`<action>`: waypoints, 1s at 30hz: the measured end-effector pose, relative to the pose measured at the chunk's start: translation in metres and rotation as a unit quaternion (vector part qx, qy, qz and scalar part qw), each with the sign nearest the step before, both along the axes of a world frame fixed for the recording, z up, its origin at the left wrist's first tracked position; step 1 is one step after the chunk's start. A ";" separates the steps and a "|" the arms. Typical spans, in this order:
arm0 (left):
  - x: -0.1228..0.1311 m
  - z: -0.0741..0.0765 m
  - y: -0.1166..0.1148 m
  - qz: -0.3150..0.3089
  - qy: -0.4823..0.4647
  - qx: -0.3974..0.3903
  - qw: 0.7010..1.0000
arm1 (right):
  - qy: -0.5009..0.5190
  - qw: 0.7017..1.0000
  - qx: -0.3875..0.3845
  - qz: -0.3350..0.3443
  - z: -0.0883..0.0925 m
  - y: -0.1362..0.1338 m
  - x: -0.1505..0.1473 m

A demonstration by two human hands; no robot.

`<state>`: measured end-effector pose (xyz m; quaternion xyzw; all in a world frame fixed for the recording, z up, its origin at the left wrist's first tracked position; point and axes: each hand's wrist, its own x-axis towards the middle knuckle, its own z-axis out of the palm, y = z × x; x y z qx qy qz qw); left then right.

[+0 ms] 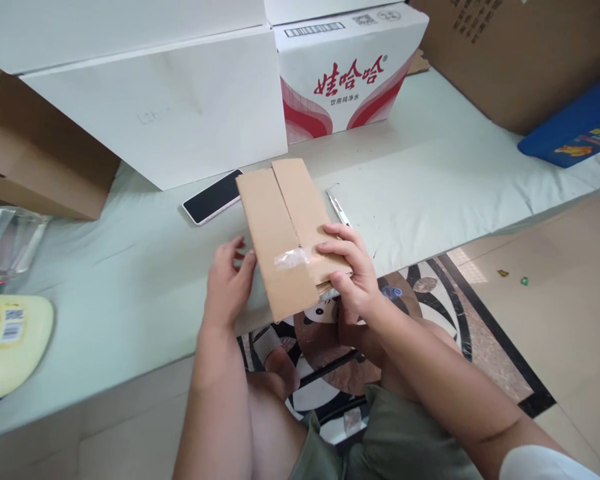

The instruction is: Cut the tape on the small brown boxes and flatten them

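Note:
A small brown cardboard box [275, 213] is tilted over the front edge of the table. A piece of clear tape lies across the seam between its flaps. My right hand [353, 270] grips the box at its near right corner, fingers on top and thumb at the end. Beside the box's left edge is my left hand [230, 280], fingers loosely curled and apart from the thumb, whose tip is close to the cardboard; I cannot tell if it touches. A utility knife [338, 208] lies to the right of the box, partly hidden by my right hand.
A phone [211, 198] lies behind the box on the cloth-covered table [130, 287]. Large white cartons [180, 107] and a red-and-white carton [350, 87] stand at the back. A pale yellow bottle [15, 347] lies at left, a blue container [575, 127] at right.

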<state>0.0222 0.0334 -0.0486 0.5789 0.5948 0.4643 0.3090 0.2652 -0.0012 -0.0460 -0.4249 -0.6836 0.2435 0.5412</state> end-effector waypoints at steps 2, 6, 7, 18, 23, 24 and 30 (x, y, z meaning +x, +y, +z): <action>-0.004 0.004 0.001 0.010 0.000 0.093 0.996 | -0.018 0.999 0.017 0.041 0.002 0.002 -0.003; 0.005 0.007 -0.001 -0.079 0.021 0.246 0.966 | -0.036 0.997 0.008 0.073 0.005 0.003 -0.009; 0.011 0.006 -0.002 -0.087 0.020 0.244 0.966 | -0.038 0.997 0.004 0.071 0.005 0.004 -0.009; 0.035 0.002 -0.003 -0.023 -0.048 0.235 0.971 | -0.033 0.999 0.023 0.032 0.000 0.006 0.002; 0.036 -0.002 -0.004 -0.010 -0.071 0.225 0.972 | -0.061 0.983 -0.056 -0.163 -0.015 0.024 0.023; 0.035 -0.002 -0.004 -0.001 -0.062 0.216 0.974 | -0.100 0.973 -0.087 -0.191 -0.019 0.028 0.027; 0.034 -0.003 -0.004 0.004 -0.062 0.205 0.977 | -0.295 0.911 -0.205 -0.201 -0.031 0.041 0.039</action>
